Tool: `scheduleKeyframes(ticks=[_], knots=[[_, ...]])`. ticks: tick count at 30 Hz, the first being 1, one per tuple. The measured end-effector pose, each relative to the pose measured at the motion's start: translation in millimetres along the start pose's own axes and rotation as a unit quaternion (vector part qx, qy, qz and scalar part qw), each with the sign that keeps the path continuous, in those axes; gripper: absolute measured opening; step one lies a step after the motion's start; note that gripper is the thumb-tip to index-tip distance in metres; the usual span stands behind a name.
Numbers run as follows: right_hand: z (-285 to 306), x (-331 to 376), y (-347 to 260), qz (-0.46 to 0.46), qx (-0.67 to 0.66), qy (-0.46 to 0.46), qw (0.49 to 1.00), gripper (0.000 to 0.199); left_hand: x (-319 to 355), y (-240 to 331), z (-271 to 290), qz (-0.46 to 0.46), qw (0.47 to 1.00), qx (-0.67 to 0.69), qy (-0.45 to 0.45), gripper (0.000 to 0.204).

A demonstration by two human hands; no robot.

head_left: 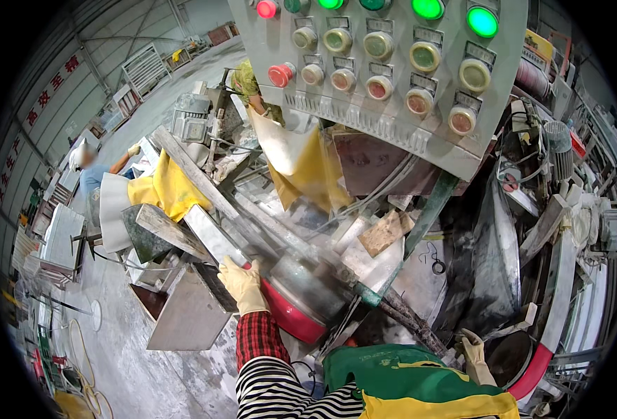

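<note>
In the head view my left hand (245,288), in a cream glove, reaches forward with its fingers stretched out. Its fingertips meet the near end of a pale stone strip (214,236). The thumb side lies against the red rim of a round grey machine part (296,314), whose upper side is blurred. My right hand (474,357), gloved alike, is low on the right beside a dark bar (420,328). Its fingers are partly bent and partly hidden, so what they hold cannot be made out. A second red-rimmed round part (532,373) is just right of it.
A grey control panel (392,143) with lit buttons overhangs the machine. Yellow sheeting (172,185) hangs around the stone strips. Slabs (191,311) lean at the left. Farther left, a person (99,174) in blue is at work. A hose (78,363) lies on the floor.
</note>
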State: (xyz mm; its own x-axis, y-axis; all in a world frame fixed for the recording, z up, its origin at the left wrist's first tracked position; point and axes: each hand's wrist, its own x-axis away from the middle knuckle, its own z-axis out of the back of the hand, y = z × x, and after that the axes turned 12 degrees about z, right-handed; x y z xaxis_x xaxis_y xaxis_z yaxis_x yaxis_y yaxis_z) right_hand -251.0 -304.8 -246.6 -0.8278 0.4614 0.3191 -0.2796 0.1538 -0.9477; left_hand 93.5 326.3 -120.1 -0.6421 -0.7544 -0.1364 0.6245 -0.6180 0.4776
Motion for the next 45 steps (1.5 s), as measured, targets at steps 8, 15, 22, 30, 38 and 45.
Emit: scheduleKeyframes(ticks=[8, 15, 22, 30, 38, 45], knots=[[-14.7, 3.4, 4.2, 0.011, -0.028, 0.000, 1.000, 0.036, 12.0, 20.0, 22.1, 0.023, 0.999, -0.021, -0.010, 0.088], [-20.0, 4.5, 10.0, -0.015, -0.017, -0.010, 1.000, 0.036, 9.0, 17.7, 20.5, 0.028, 0.999, -0.015, -0.034, 0.090], [-30.1, 3.2, 7.5, -0.019, -0.025, -0.023, 0.999, 0.036, 9.8, 18.1, 21.6, 0.016, 1.000, -0.004, -0.026, 0.092], [-32.2, 0.4, 8.9, -0.038, -0.023, -0.039, 0.998, 0.037, 9.5, 13.5, 18.5, 0.010, 1.000, -0.004, -0.019, 0.092], [-34.1, -1.7, 16.2, -0.053, 0.005, -0.033, 0.998, 0.035, 11.6, 17.3, 22.9, 0.013, 1.000, 0.002, -0.026, 0.092], [-41.1, -4.0, 22.0, -0.048, 0.038, -0.052, 0.997, 0.034, 14.3, 13.6, 23.5, 0.041, 0.998, -0.008, -0.043, 0.093]])
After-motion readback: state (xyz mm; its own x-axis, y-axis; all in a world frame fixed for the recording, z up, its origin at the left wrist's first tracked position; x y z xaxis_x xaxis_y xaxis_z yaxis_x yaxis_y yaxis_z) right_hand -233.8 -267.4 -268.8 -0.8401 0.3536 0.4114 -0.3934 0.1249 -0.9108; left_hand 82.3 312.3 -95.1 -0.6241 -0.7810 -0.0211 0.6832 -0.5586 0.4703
